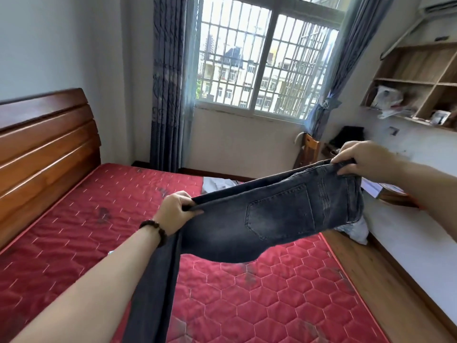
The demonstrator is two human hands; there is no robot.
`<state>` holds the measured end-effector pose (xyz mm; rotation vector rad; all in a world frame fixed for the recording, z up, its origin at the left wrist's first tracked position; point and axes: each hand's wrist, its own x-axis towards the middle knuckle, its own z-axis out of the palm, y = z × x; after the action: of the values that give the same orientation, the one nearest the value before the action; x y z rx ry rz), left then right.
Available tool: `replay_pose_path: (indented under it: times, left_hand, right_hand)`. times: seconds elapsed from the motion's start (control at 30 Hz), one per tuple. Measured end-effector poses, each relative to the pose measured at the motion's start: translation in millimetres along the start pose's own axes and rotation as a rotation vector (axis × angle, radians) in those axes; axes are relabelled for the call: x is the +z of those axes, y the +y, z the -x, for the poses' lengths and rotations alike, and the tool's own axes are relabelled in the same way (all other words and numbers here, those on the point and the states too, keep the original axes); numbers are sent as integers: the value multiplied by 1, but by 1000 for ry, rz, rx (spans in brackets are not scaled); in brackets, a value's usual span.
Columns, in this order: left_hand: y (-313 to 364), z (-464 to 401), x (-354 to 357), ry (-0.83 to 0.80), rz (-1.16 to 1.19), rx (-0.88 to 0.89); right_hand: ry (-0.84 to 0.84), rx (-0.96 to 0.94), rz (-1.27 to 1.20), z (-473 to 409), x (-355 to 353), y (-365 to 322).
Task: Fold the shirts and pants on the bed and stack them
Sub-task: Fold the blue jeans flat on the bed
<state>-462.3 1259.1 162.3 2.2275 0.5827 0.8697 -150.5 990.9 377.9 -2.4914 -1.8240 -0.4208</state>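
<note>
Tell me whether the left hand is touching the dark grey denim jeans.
Touching. The head view shows the left hand pinching the edge of the dark grey denim jeans, thumb on top of the fabric, holding them above the red quilted mattress.

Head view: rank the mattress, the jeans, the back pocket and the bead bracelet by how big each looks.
1. Mattress, it fills most of the lower frame.
2. Jeans, held up near the camera by the left hand and right hand, so they look bigger than they are.
3. Back pocket.
4. Bead bracelet.
</note>
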Motion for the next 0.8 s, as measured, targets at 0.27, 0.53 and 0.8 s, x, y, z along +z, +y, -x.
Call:
replay_pose_path:
  times: [0.27, 0.53, 0.8]
  left_hand:
    - [-21, 12, 18, -259, -527, -51]
    - [-57, 59, 36, -278, -926, -203]
    - [-94, 99, 45, -201, -803, -305]
  right_hand:
    - [47, 48, -147, 34, 77, -1]
    - [16, 91, -156, 86, 164, -33]
    - [-41, 368, -245, 139, 229, -20]
